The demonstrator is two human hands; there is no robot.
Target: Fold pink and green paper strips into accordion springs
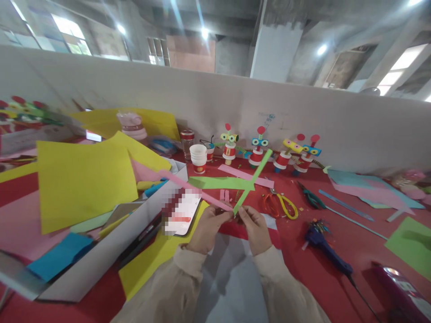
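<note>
A long pink paper strip (191, 186) and a green paper strip (254, 180) meet at one end, forming a V between my fingertips. My left hand (206, 228) is closed, pinching the pink strip near that corner. Closed on the other side, my right hand (256, 228) pinches the lower end of the green strip. The fingertips nearly touch, and how the strips are joined there is too small to tell. Behind them lie a wider green paper piece (218, 183) and another pink strip (229, 170) on the red table (242, 204).
Paper-cup figures (256, 157) and stacked paper cups (198, 157) stand along the partition. Scissors (288, 206), pliers (311, 196) and a blue glue gun (328, 251) lie right. On the left are a phone (183, 215), a white box (101, 251) and yellow sheets (84, 184).
</note>
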